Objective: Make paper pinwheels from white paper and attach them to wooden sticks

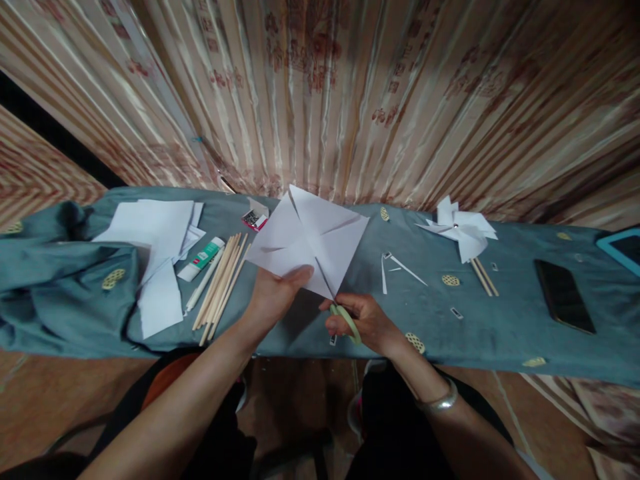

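Note:
My left hand grips a white square sheet of paper by its lower left edge, thumb on top and fingers hidden beneath. Slits run inward from the sheet's corners toward its middle. My right hand is closed round the pale green handles of a pair of scissors. Their blades lie at the paper's near corner, along the slit there. Thin paper offcuts rest on the cloth to the right of the sheet.
Left of the sheet lie wooden sticks, a white pen, a green-and-white glue tube, paper sheets and a small box of pins. Rightward are a paper pinwheel, a phone and a blue-edged device. A curtain hangs behind.

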Action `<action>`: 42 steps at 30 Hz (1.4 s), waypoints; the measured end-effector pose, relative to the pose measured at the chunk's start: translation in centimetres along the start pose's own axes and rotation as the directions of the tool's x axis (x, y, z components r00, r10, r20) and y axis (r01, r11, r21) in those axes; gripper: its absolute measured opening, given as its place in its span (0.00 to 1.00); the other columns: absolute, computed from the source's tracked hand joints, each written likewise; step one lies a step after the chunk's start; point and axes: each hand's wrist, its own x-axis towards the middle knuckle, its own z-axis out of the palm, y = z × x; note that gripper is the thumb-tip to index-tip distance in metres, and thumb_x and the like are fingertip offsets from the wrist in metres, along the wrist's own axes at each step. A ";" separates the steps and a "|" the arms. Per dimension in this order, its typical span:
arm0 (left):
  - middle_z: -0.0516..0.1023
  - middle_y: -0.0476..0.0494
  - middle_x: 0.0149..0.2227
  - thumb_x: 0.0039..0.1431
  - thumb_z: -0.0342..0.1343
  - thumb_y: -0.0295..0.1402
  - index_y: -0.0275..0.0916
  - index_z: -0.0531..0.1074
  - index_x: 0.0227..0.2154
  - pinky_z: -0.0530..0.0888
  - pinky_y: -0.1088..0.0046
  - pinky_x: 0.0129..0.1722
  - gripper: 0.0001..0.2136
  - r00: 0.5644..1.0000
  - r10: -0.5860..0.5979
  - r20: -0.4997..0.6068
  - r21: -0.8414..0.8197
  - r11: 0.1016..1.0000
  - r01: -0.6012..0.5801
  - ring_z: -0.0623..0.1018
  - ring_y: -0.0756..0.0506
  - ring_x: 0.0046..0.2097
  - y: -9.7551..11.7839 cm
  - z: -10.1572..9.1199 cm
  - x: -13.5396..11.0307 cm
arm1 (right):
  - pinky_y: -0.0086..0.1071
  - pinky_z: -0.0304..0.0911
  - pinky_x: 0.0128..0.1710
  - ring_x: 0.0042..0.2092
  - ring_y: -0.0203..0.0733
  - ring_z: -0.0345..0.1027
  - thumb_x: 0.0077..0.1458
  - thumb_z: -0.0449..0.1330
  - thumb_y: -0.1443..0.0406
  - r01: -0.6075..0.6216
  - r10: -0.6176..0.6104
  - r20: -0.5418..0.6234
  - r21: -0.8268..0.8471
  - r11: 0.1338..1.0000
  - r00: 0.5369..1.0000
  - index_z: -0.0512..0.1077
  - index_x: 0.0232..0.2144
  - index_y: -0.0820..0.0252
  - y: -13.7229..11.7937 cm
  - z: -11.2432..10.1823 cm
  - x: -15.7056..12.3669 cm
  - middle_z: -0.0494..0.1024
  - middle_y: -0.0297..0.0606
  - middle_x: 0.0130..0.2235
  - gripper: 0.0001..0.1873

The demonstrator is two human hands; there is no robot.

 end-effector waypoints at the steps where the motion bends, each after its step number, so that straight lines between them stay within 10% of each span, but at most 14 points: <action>1: 0.80 0.40 0.36 0.41 0.65 0.35 0.35 0.74 0.38 0.75 0.59 0.47 0.18 1.000 -0.003 0.007 0.002 1.000 0.003 0.79 0.39 0.41 0.0 0.0 0.0 | 0.26 0.61 0.24 0.24 0.32 0.66 0.32 0.74 0.53 0.003 -0.003 0.000 -0.005 1.000 1.000 0.77 0.32 0.63 0.0 0.0 0.0 0.73 0.30 0.22 0.26; 42: 0.80 0.41 0.37 0.40 0.65 0.34 0.35 0.74 0.37 0.76 0.62 0.41 0.18 0.998 -0.016 0.064 -0.027 0.999 0.018 0.79 0.42 0.37 0.5 0.5 -0.8 | 0.27 0.62 0.22 0.22 0.32 0.67 0.26 0.76 0.53 0.031 -0.025 -0.083 0.067 0.997 0.996 0.77 0.26 0.63 -0.6 0.7 0.1 0.74 0.29 0.19 0.26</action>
